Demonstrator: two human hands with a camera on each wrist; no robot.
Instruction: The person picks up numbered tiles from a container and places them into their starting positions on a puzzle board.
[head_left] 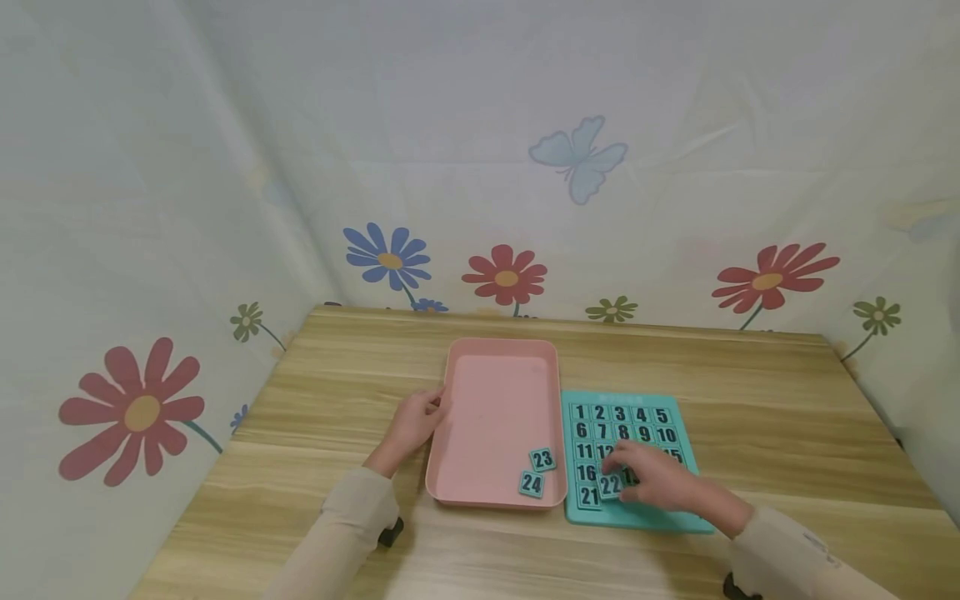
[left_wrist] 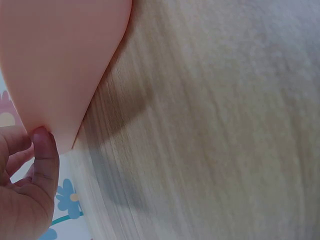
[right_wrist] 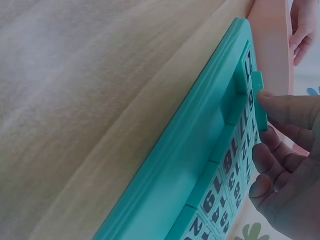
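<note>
A teal number puzzle board (head_left: 637,521) lies on the table, its upper rows filled with numbered tiles in order. Over its bottom row, my right hand (head_left: 656,479) pinches the number 22 tile (head_left: 611,486) between thumb and fingers. In the right wrist view that tile (right_wrist: 259,100) is tilted, held above the board beside the seated 21 tile (right_wrist: 248,64). Left of the board is a pink tray (head_left: 495,400), its left rim pinched by my left hand (head_left: 416,421). Tiles 23 (head_left: 542,459) and 24 (head_left: 532,484) lie in the tray's near right corner.
The tray and board stand side by side on a wood-grain table (head_left: 360,358). Behind and to the left hangs a pale curtain (head_left: 450,100) printed with flowers and a butterfly. In the right wrist view, the board's bottom row shows an open slot right of 21.
</note>
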